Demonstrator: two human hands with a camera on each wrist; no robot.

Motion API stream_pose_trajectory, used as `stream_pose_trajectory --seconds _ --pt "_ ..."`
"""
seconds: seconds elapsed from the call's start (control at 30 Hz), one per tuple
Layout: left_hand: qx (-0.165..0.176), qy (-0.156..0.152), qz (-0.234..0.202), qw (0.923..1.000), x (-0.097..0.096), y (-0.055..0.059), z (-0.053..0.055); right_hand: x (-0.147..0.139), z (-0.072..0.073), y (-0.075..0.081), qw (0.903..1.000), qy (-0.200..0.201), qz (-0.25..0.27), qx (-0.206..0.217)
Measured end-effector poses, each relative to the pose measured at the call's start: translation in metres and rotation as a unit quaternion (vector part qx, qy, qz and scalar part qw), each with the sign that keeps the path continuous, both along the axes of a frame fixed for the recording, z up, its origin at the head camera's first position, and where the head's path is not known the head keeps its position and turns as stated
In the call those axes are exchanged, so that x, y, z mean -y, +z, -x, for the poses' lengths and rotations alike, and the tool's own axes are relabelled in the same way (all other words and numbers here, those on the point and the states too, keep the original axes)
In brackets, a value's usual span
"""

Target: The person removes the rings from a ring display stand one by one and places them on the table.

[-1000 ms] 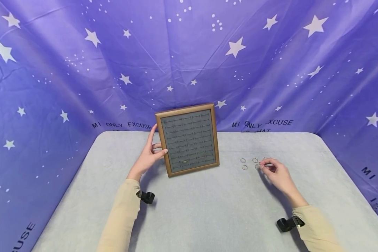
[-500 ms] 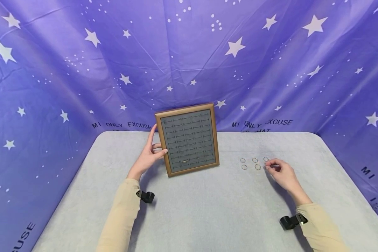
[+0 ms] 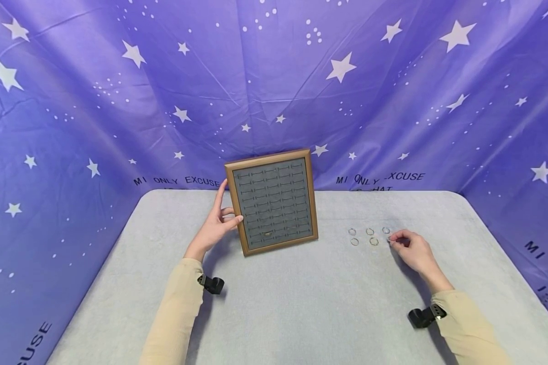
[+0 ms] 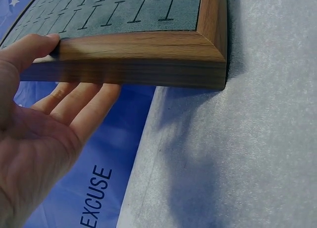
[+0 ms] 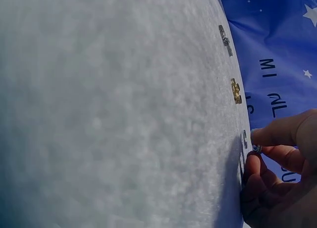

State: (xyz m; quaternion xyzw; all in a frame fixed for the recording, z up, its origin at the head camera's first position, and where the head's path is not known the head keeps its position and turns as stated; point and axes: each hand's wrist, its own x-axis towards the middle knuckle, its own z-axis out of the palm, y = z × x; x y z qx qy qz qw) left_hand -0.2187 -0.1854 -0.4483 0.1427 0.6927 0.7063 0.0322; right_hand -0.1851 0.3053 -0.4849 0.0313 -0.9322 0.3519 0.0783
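Observation:
A wooden-framed ring display board (image 3: 276,203) with a grey slotted panel stands tilted on the table. My left hand (image 3: 213,230) grips its left edge, thumb on the front of the frame and fingers behind, as the left wrist view shows. One gold ring (image 3: 267,233) sits in a slot low on the panel. Over the table on the right, my right hand (image 3: 413,251) pinches a small silvery ring (image 5: 257,148) between thumb and fingers. Beside those fingertips lie several loose rings, among them a silvery ring (image 3: 385,230) and a gold ring (image 3: 374,242).
A pale grey cloth covers the table (image 3: 292,304). Behind it and at both sides hangs a purple star-printed curtain (image 3: 274,76). Further loose rings, such as a gold ring (image 3: 370,231) and a thin ring (image 3: 354,242), lie left of the right hand.
My right hand has shifted to the right, away from the lower gold ring, uncovering it and the silvery ring above. The left hand and the display board have stayed put.

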Motion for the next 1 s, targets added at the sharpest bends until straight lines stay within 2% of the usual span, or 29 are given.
stream_pose_trajectory --seconds 0.5,1.0 --pt "-0.002 -0.003 0.008 1.0 0.0008 -0.0004 -0.0001 -0.0009 0.0046 -0.0014 0.9996 0.002 -0.024 0.012" --pt "-0.008 0.0 0.014 0.9999 0.0008 -0.0004 0.0013 -0.0025 0.0075 -0.0053 0.9995 -0.005 -0.028 -0.013"
